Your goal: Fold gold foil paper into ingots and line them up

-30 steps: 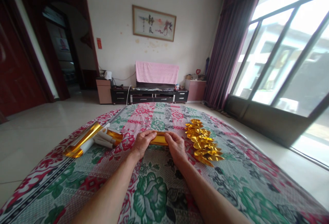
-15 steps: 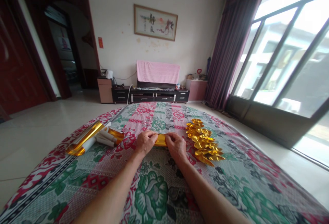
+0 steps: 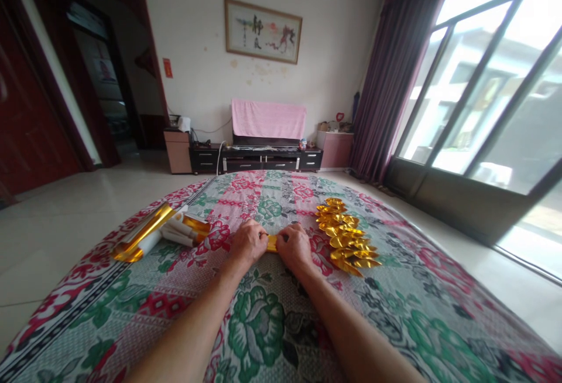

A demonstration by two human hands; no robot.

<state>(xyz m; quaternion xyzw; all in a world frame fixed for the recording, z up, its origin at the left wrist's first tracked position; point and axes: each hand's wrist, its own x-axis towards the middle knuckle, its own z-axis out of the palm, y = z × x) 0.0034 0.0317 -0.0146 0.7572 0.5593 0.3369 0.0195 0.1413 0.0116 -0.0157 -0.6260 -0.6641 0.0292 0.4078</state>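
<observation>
Far left, on the floral cloth [image 3: 263, 324]: gold foil sheets [image 3: 139, 235], loosely stacked, long axis slanting away toward the upper right, near end curled. Just beside them to the right: white rolls [image 3: 175, 233], touching the sheets' far end (count unclear at this size).

Centre-left: left hand [image 3: 249, 242], knuckles up, low on the cloth. Fingers [image 3: 260, 235] curled together and pinched down on the left end of the gold foil piece [image 3: 272, 243].

Centre: gold foil piece lying against the cloth, or very nearly so. Long axis left to right across the body, square to both forearms. Only a short middle stretch showing between the hands, both ends hidden beneath them.

Centre-right: right hand [image 3: 295, 247], knuckles up, mirroring the left, fingers closed on the right end of the same piece. Hands level and almost touching, neither nearer the piece than the other, one end to each. Thumbs out of sight, so the hold from beneath cannot be confirmed.

Right: folded gold shapes [image 3: 346, 236], overlapping in a line running away from the body. Just beside the right hand, not touching it, and well nearer to that hand than to the left.
</observation>
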